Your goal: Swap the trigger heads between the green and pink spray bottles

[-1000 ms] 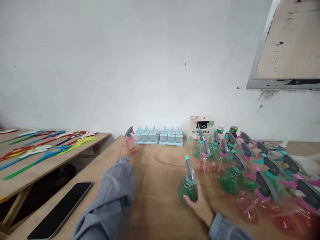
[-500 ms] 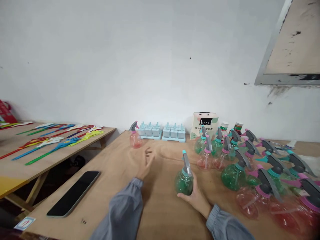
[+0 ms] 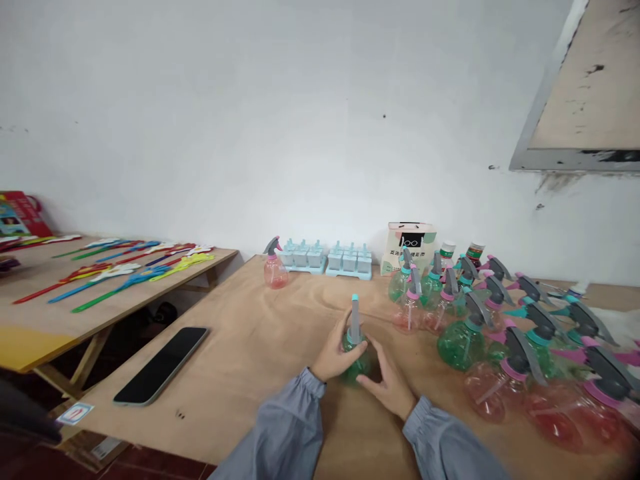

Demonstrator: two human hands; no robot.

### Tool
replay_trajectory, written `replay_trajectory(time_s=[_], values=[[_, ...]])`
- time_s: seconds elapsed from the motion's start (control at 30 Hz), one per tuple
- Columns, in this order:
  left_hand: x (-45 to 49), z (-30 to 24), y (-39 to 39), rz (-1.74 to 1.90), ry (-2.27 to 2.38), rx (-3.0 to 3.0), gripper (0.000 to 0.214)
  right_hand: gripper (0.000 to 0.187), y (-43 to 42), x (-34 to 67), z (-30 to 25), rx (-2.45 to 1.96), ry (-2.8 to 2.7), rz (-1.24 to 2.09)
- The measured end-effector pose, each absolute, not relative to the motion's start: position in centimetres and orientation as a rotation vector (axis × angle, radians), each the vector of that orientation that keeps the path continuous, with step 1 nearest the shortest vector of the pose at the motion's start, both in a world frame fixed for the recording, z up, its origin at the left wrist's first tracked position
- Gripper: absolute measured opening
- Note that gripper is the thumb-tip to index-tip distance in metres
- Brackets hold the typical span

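Observation:
A green spray bottle (image 3: 356, 371) with a grey and turquoise spray head stands upright on the brown table, between my two hands. My left hand (image 3: 333, 355) is closed around its neck from the left, the thumb lying across the grey trigger. Around the right side of the green body curves my right hand (image 3: 394, 388), its thumb low and its fingers partly hidden behind the bottle. A pink spray bottle (image 3: 275, 273) stands farther back, by the wall. On the right are several more pink and green spray bottles (image 3: 461, 345) in a close group.
A black phone (image 3: 163, 365) lies on the left of the table (image 3: 240, 400). Light blue ice-pop moulds (image 3: 349, 263), a paper bag (image 3: 409, 248) and two white-capped bottles stand along the wall. Colourful hand-shaped sticks (image 3: 113, 270) lie on a second table across a gap.
My left hand has come from the open tabletop to the green spray bottle and closed on its neck. The bottle has shifted slightly left and turned, and the view has moved a little.

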State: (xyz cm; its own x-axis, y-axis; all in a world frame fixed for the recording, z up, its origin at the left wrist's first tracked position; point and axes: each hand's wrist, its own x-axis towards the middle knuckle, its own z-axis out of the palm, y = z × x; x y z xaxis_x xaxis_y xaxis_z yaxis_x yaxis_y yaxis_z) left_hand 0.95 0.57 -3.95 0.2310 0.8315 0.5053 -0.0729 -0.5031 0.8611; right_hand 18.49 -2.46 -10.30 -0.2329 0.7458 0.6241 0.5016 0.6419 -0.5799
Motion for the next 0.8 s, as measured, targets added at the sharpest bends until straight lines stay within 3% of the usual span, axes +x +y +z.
replay_trajectory(time_s=[0.1, 0.27, 0.47, 0.8], values=[[-0.1, -3.6, 0.9, 1.406, 0.717, 1.574, 0.069, 0.059, -1.9, 19.8, -9.0, -1.012, -1.676, 0.042], [-1.2, -2.7, 1.3, 1.463, 0.738, 1.46, 0.058, 0.071, 1.7, 22.8, -6.3, -1.101, -1.321, -0.338], [-1.7, -2.9, 1.6, 1.486, 0.679, 1.404, 0.058, 0.081, 6.7, 24.0, -5.7, -1.239, -1.292, -0.272], [-3.5, -2.0, 1.7, 1.328, 0.499, 1.414, 0.052, 0.069, 3.3, 23.5, -8.8, -1.206, -1.378, -0.174]])
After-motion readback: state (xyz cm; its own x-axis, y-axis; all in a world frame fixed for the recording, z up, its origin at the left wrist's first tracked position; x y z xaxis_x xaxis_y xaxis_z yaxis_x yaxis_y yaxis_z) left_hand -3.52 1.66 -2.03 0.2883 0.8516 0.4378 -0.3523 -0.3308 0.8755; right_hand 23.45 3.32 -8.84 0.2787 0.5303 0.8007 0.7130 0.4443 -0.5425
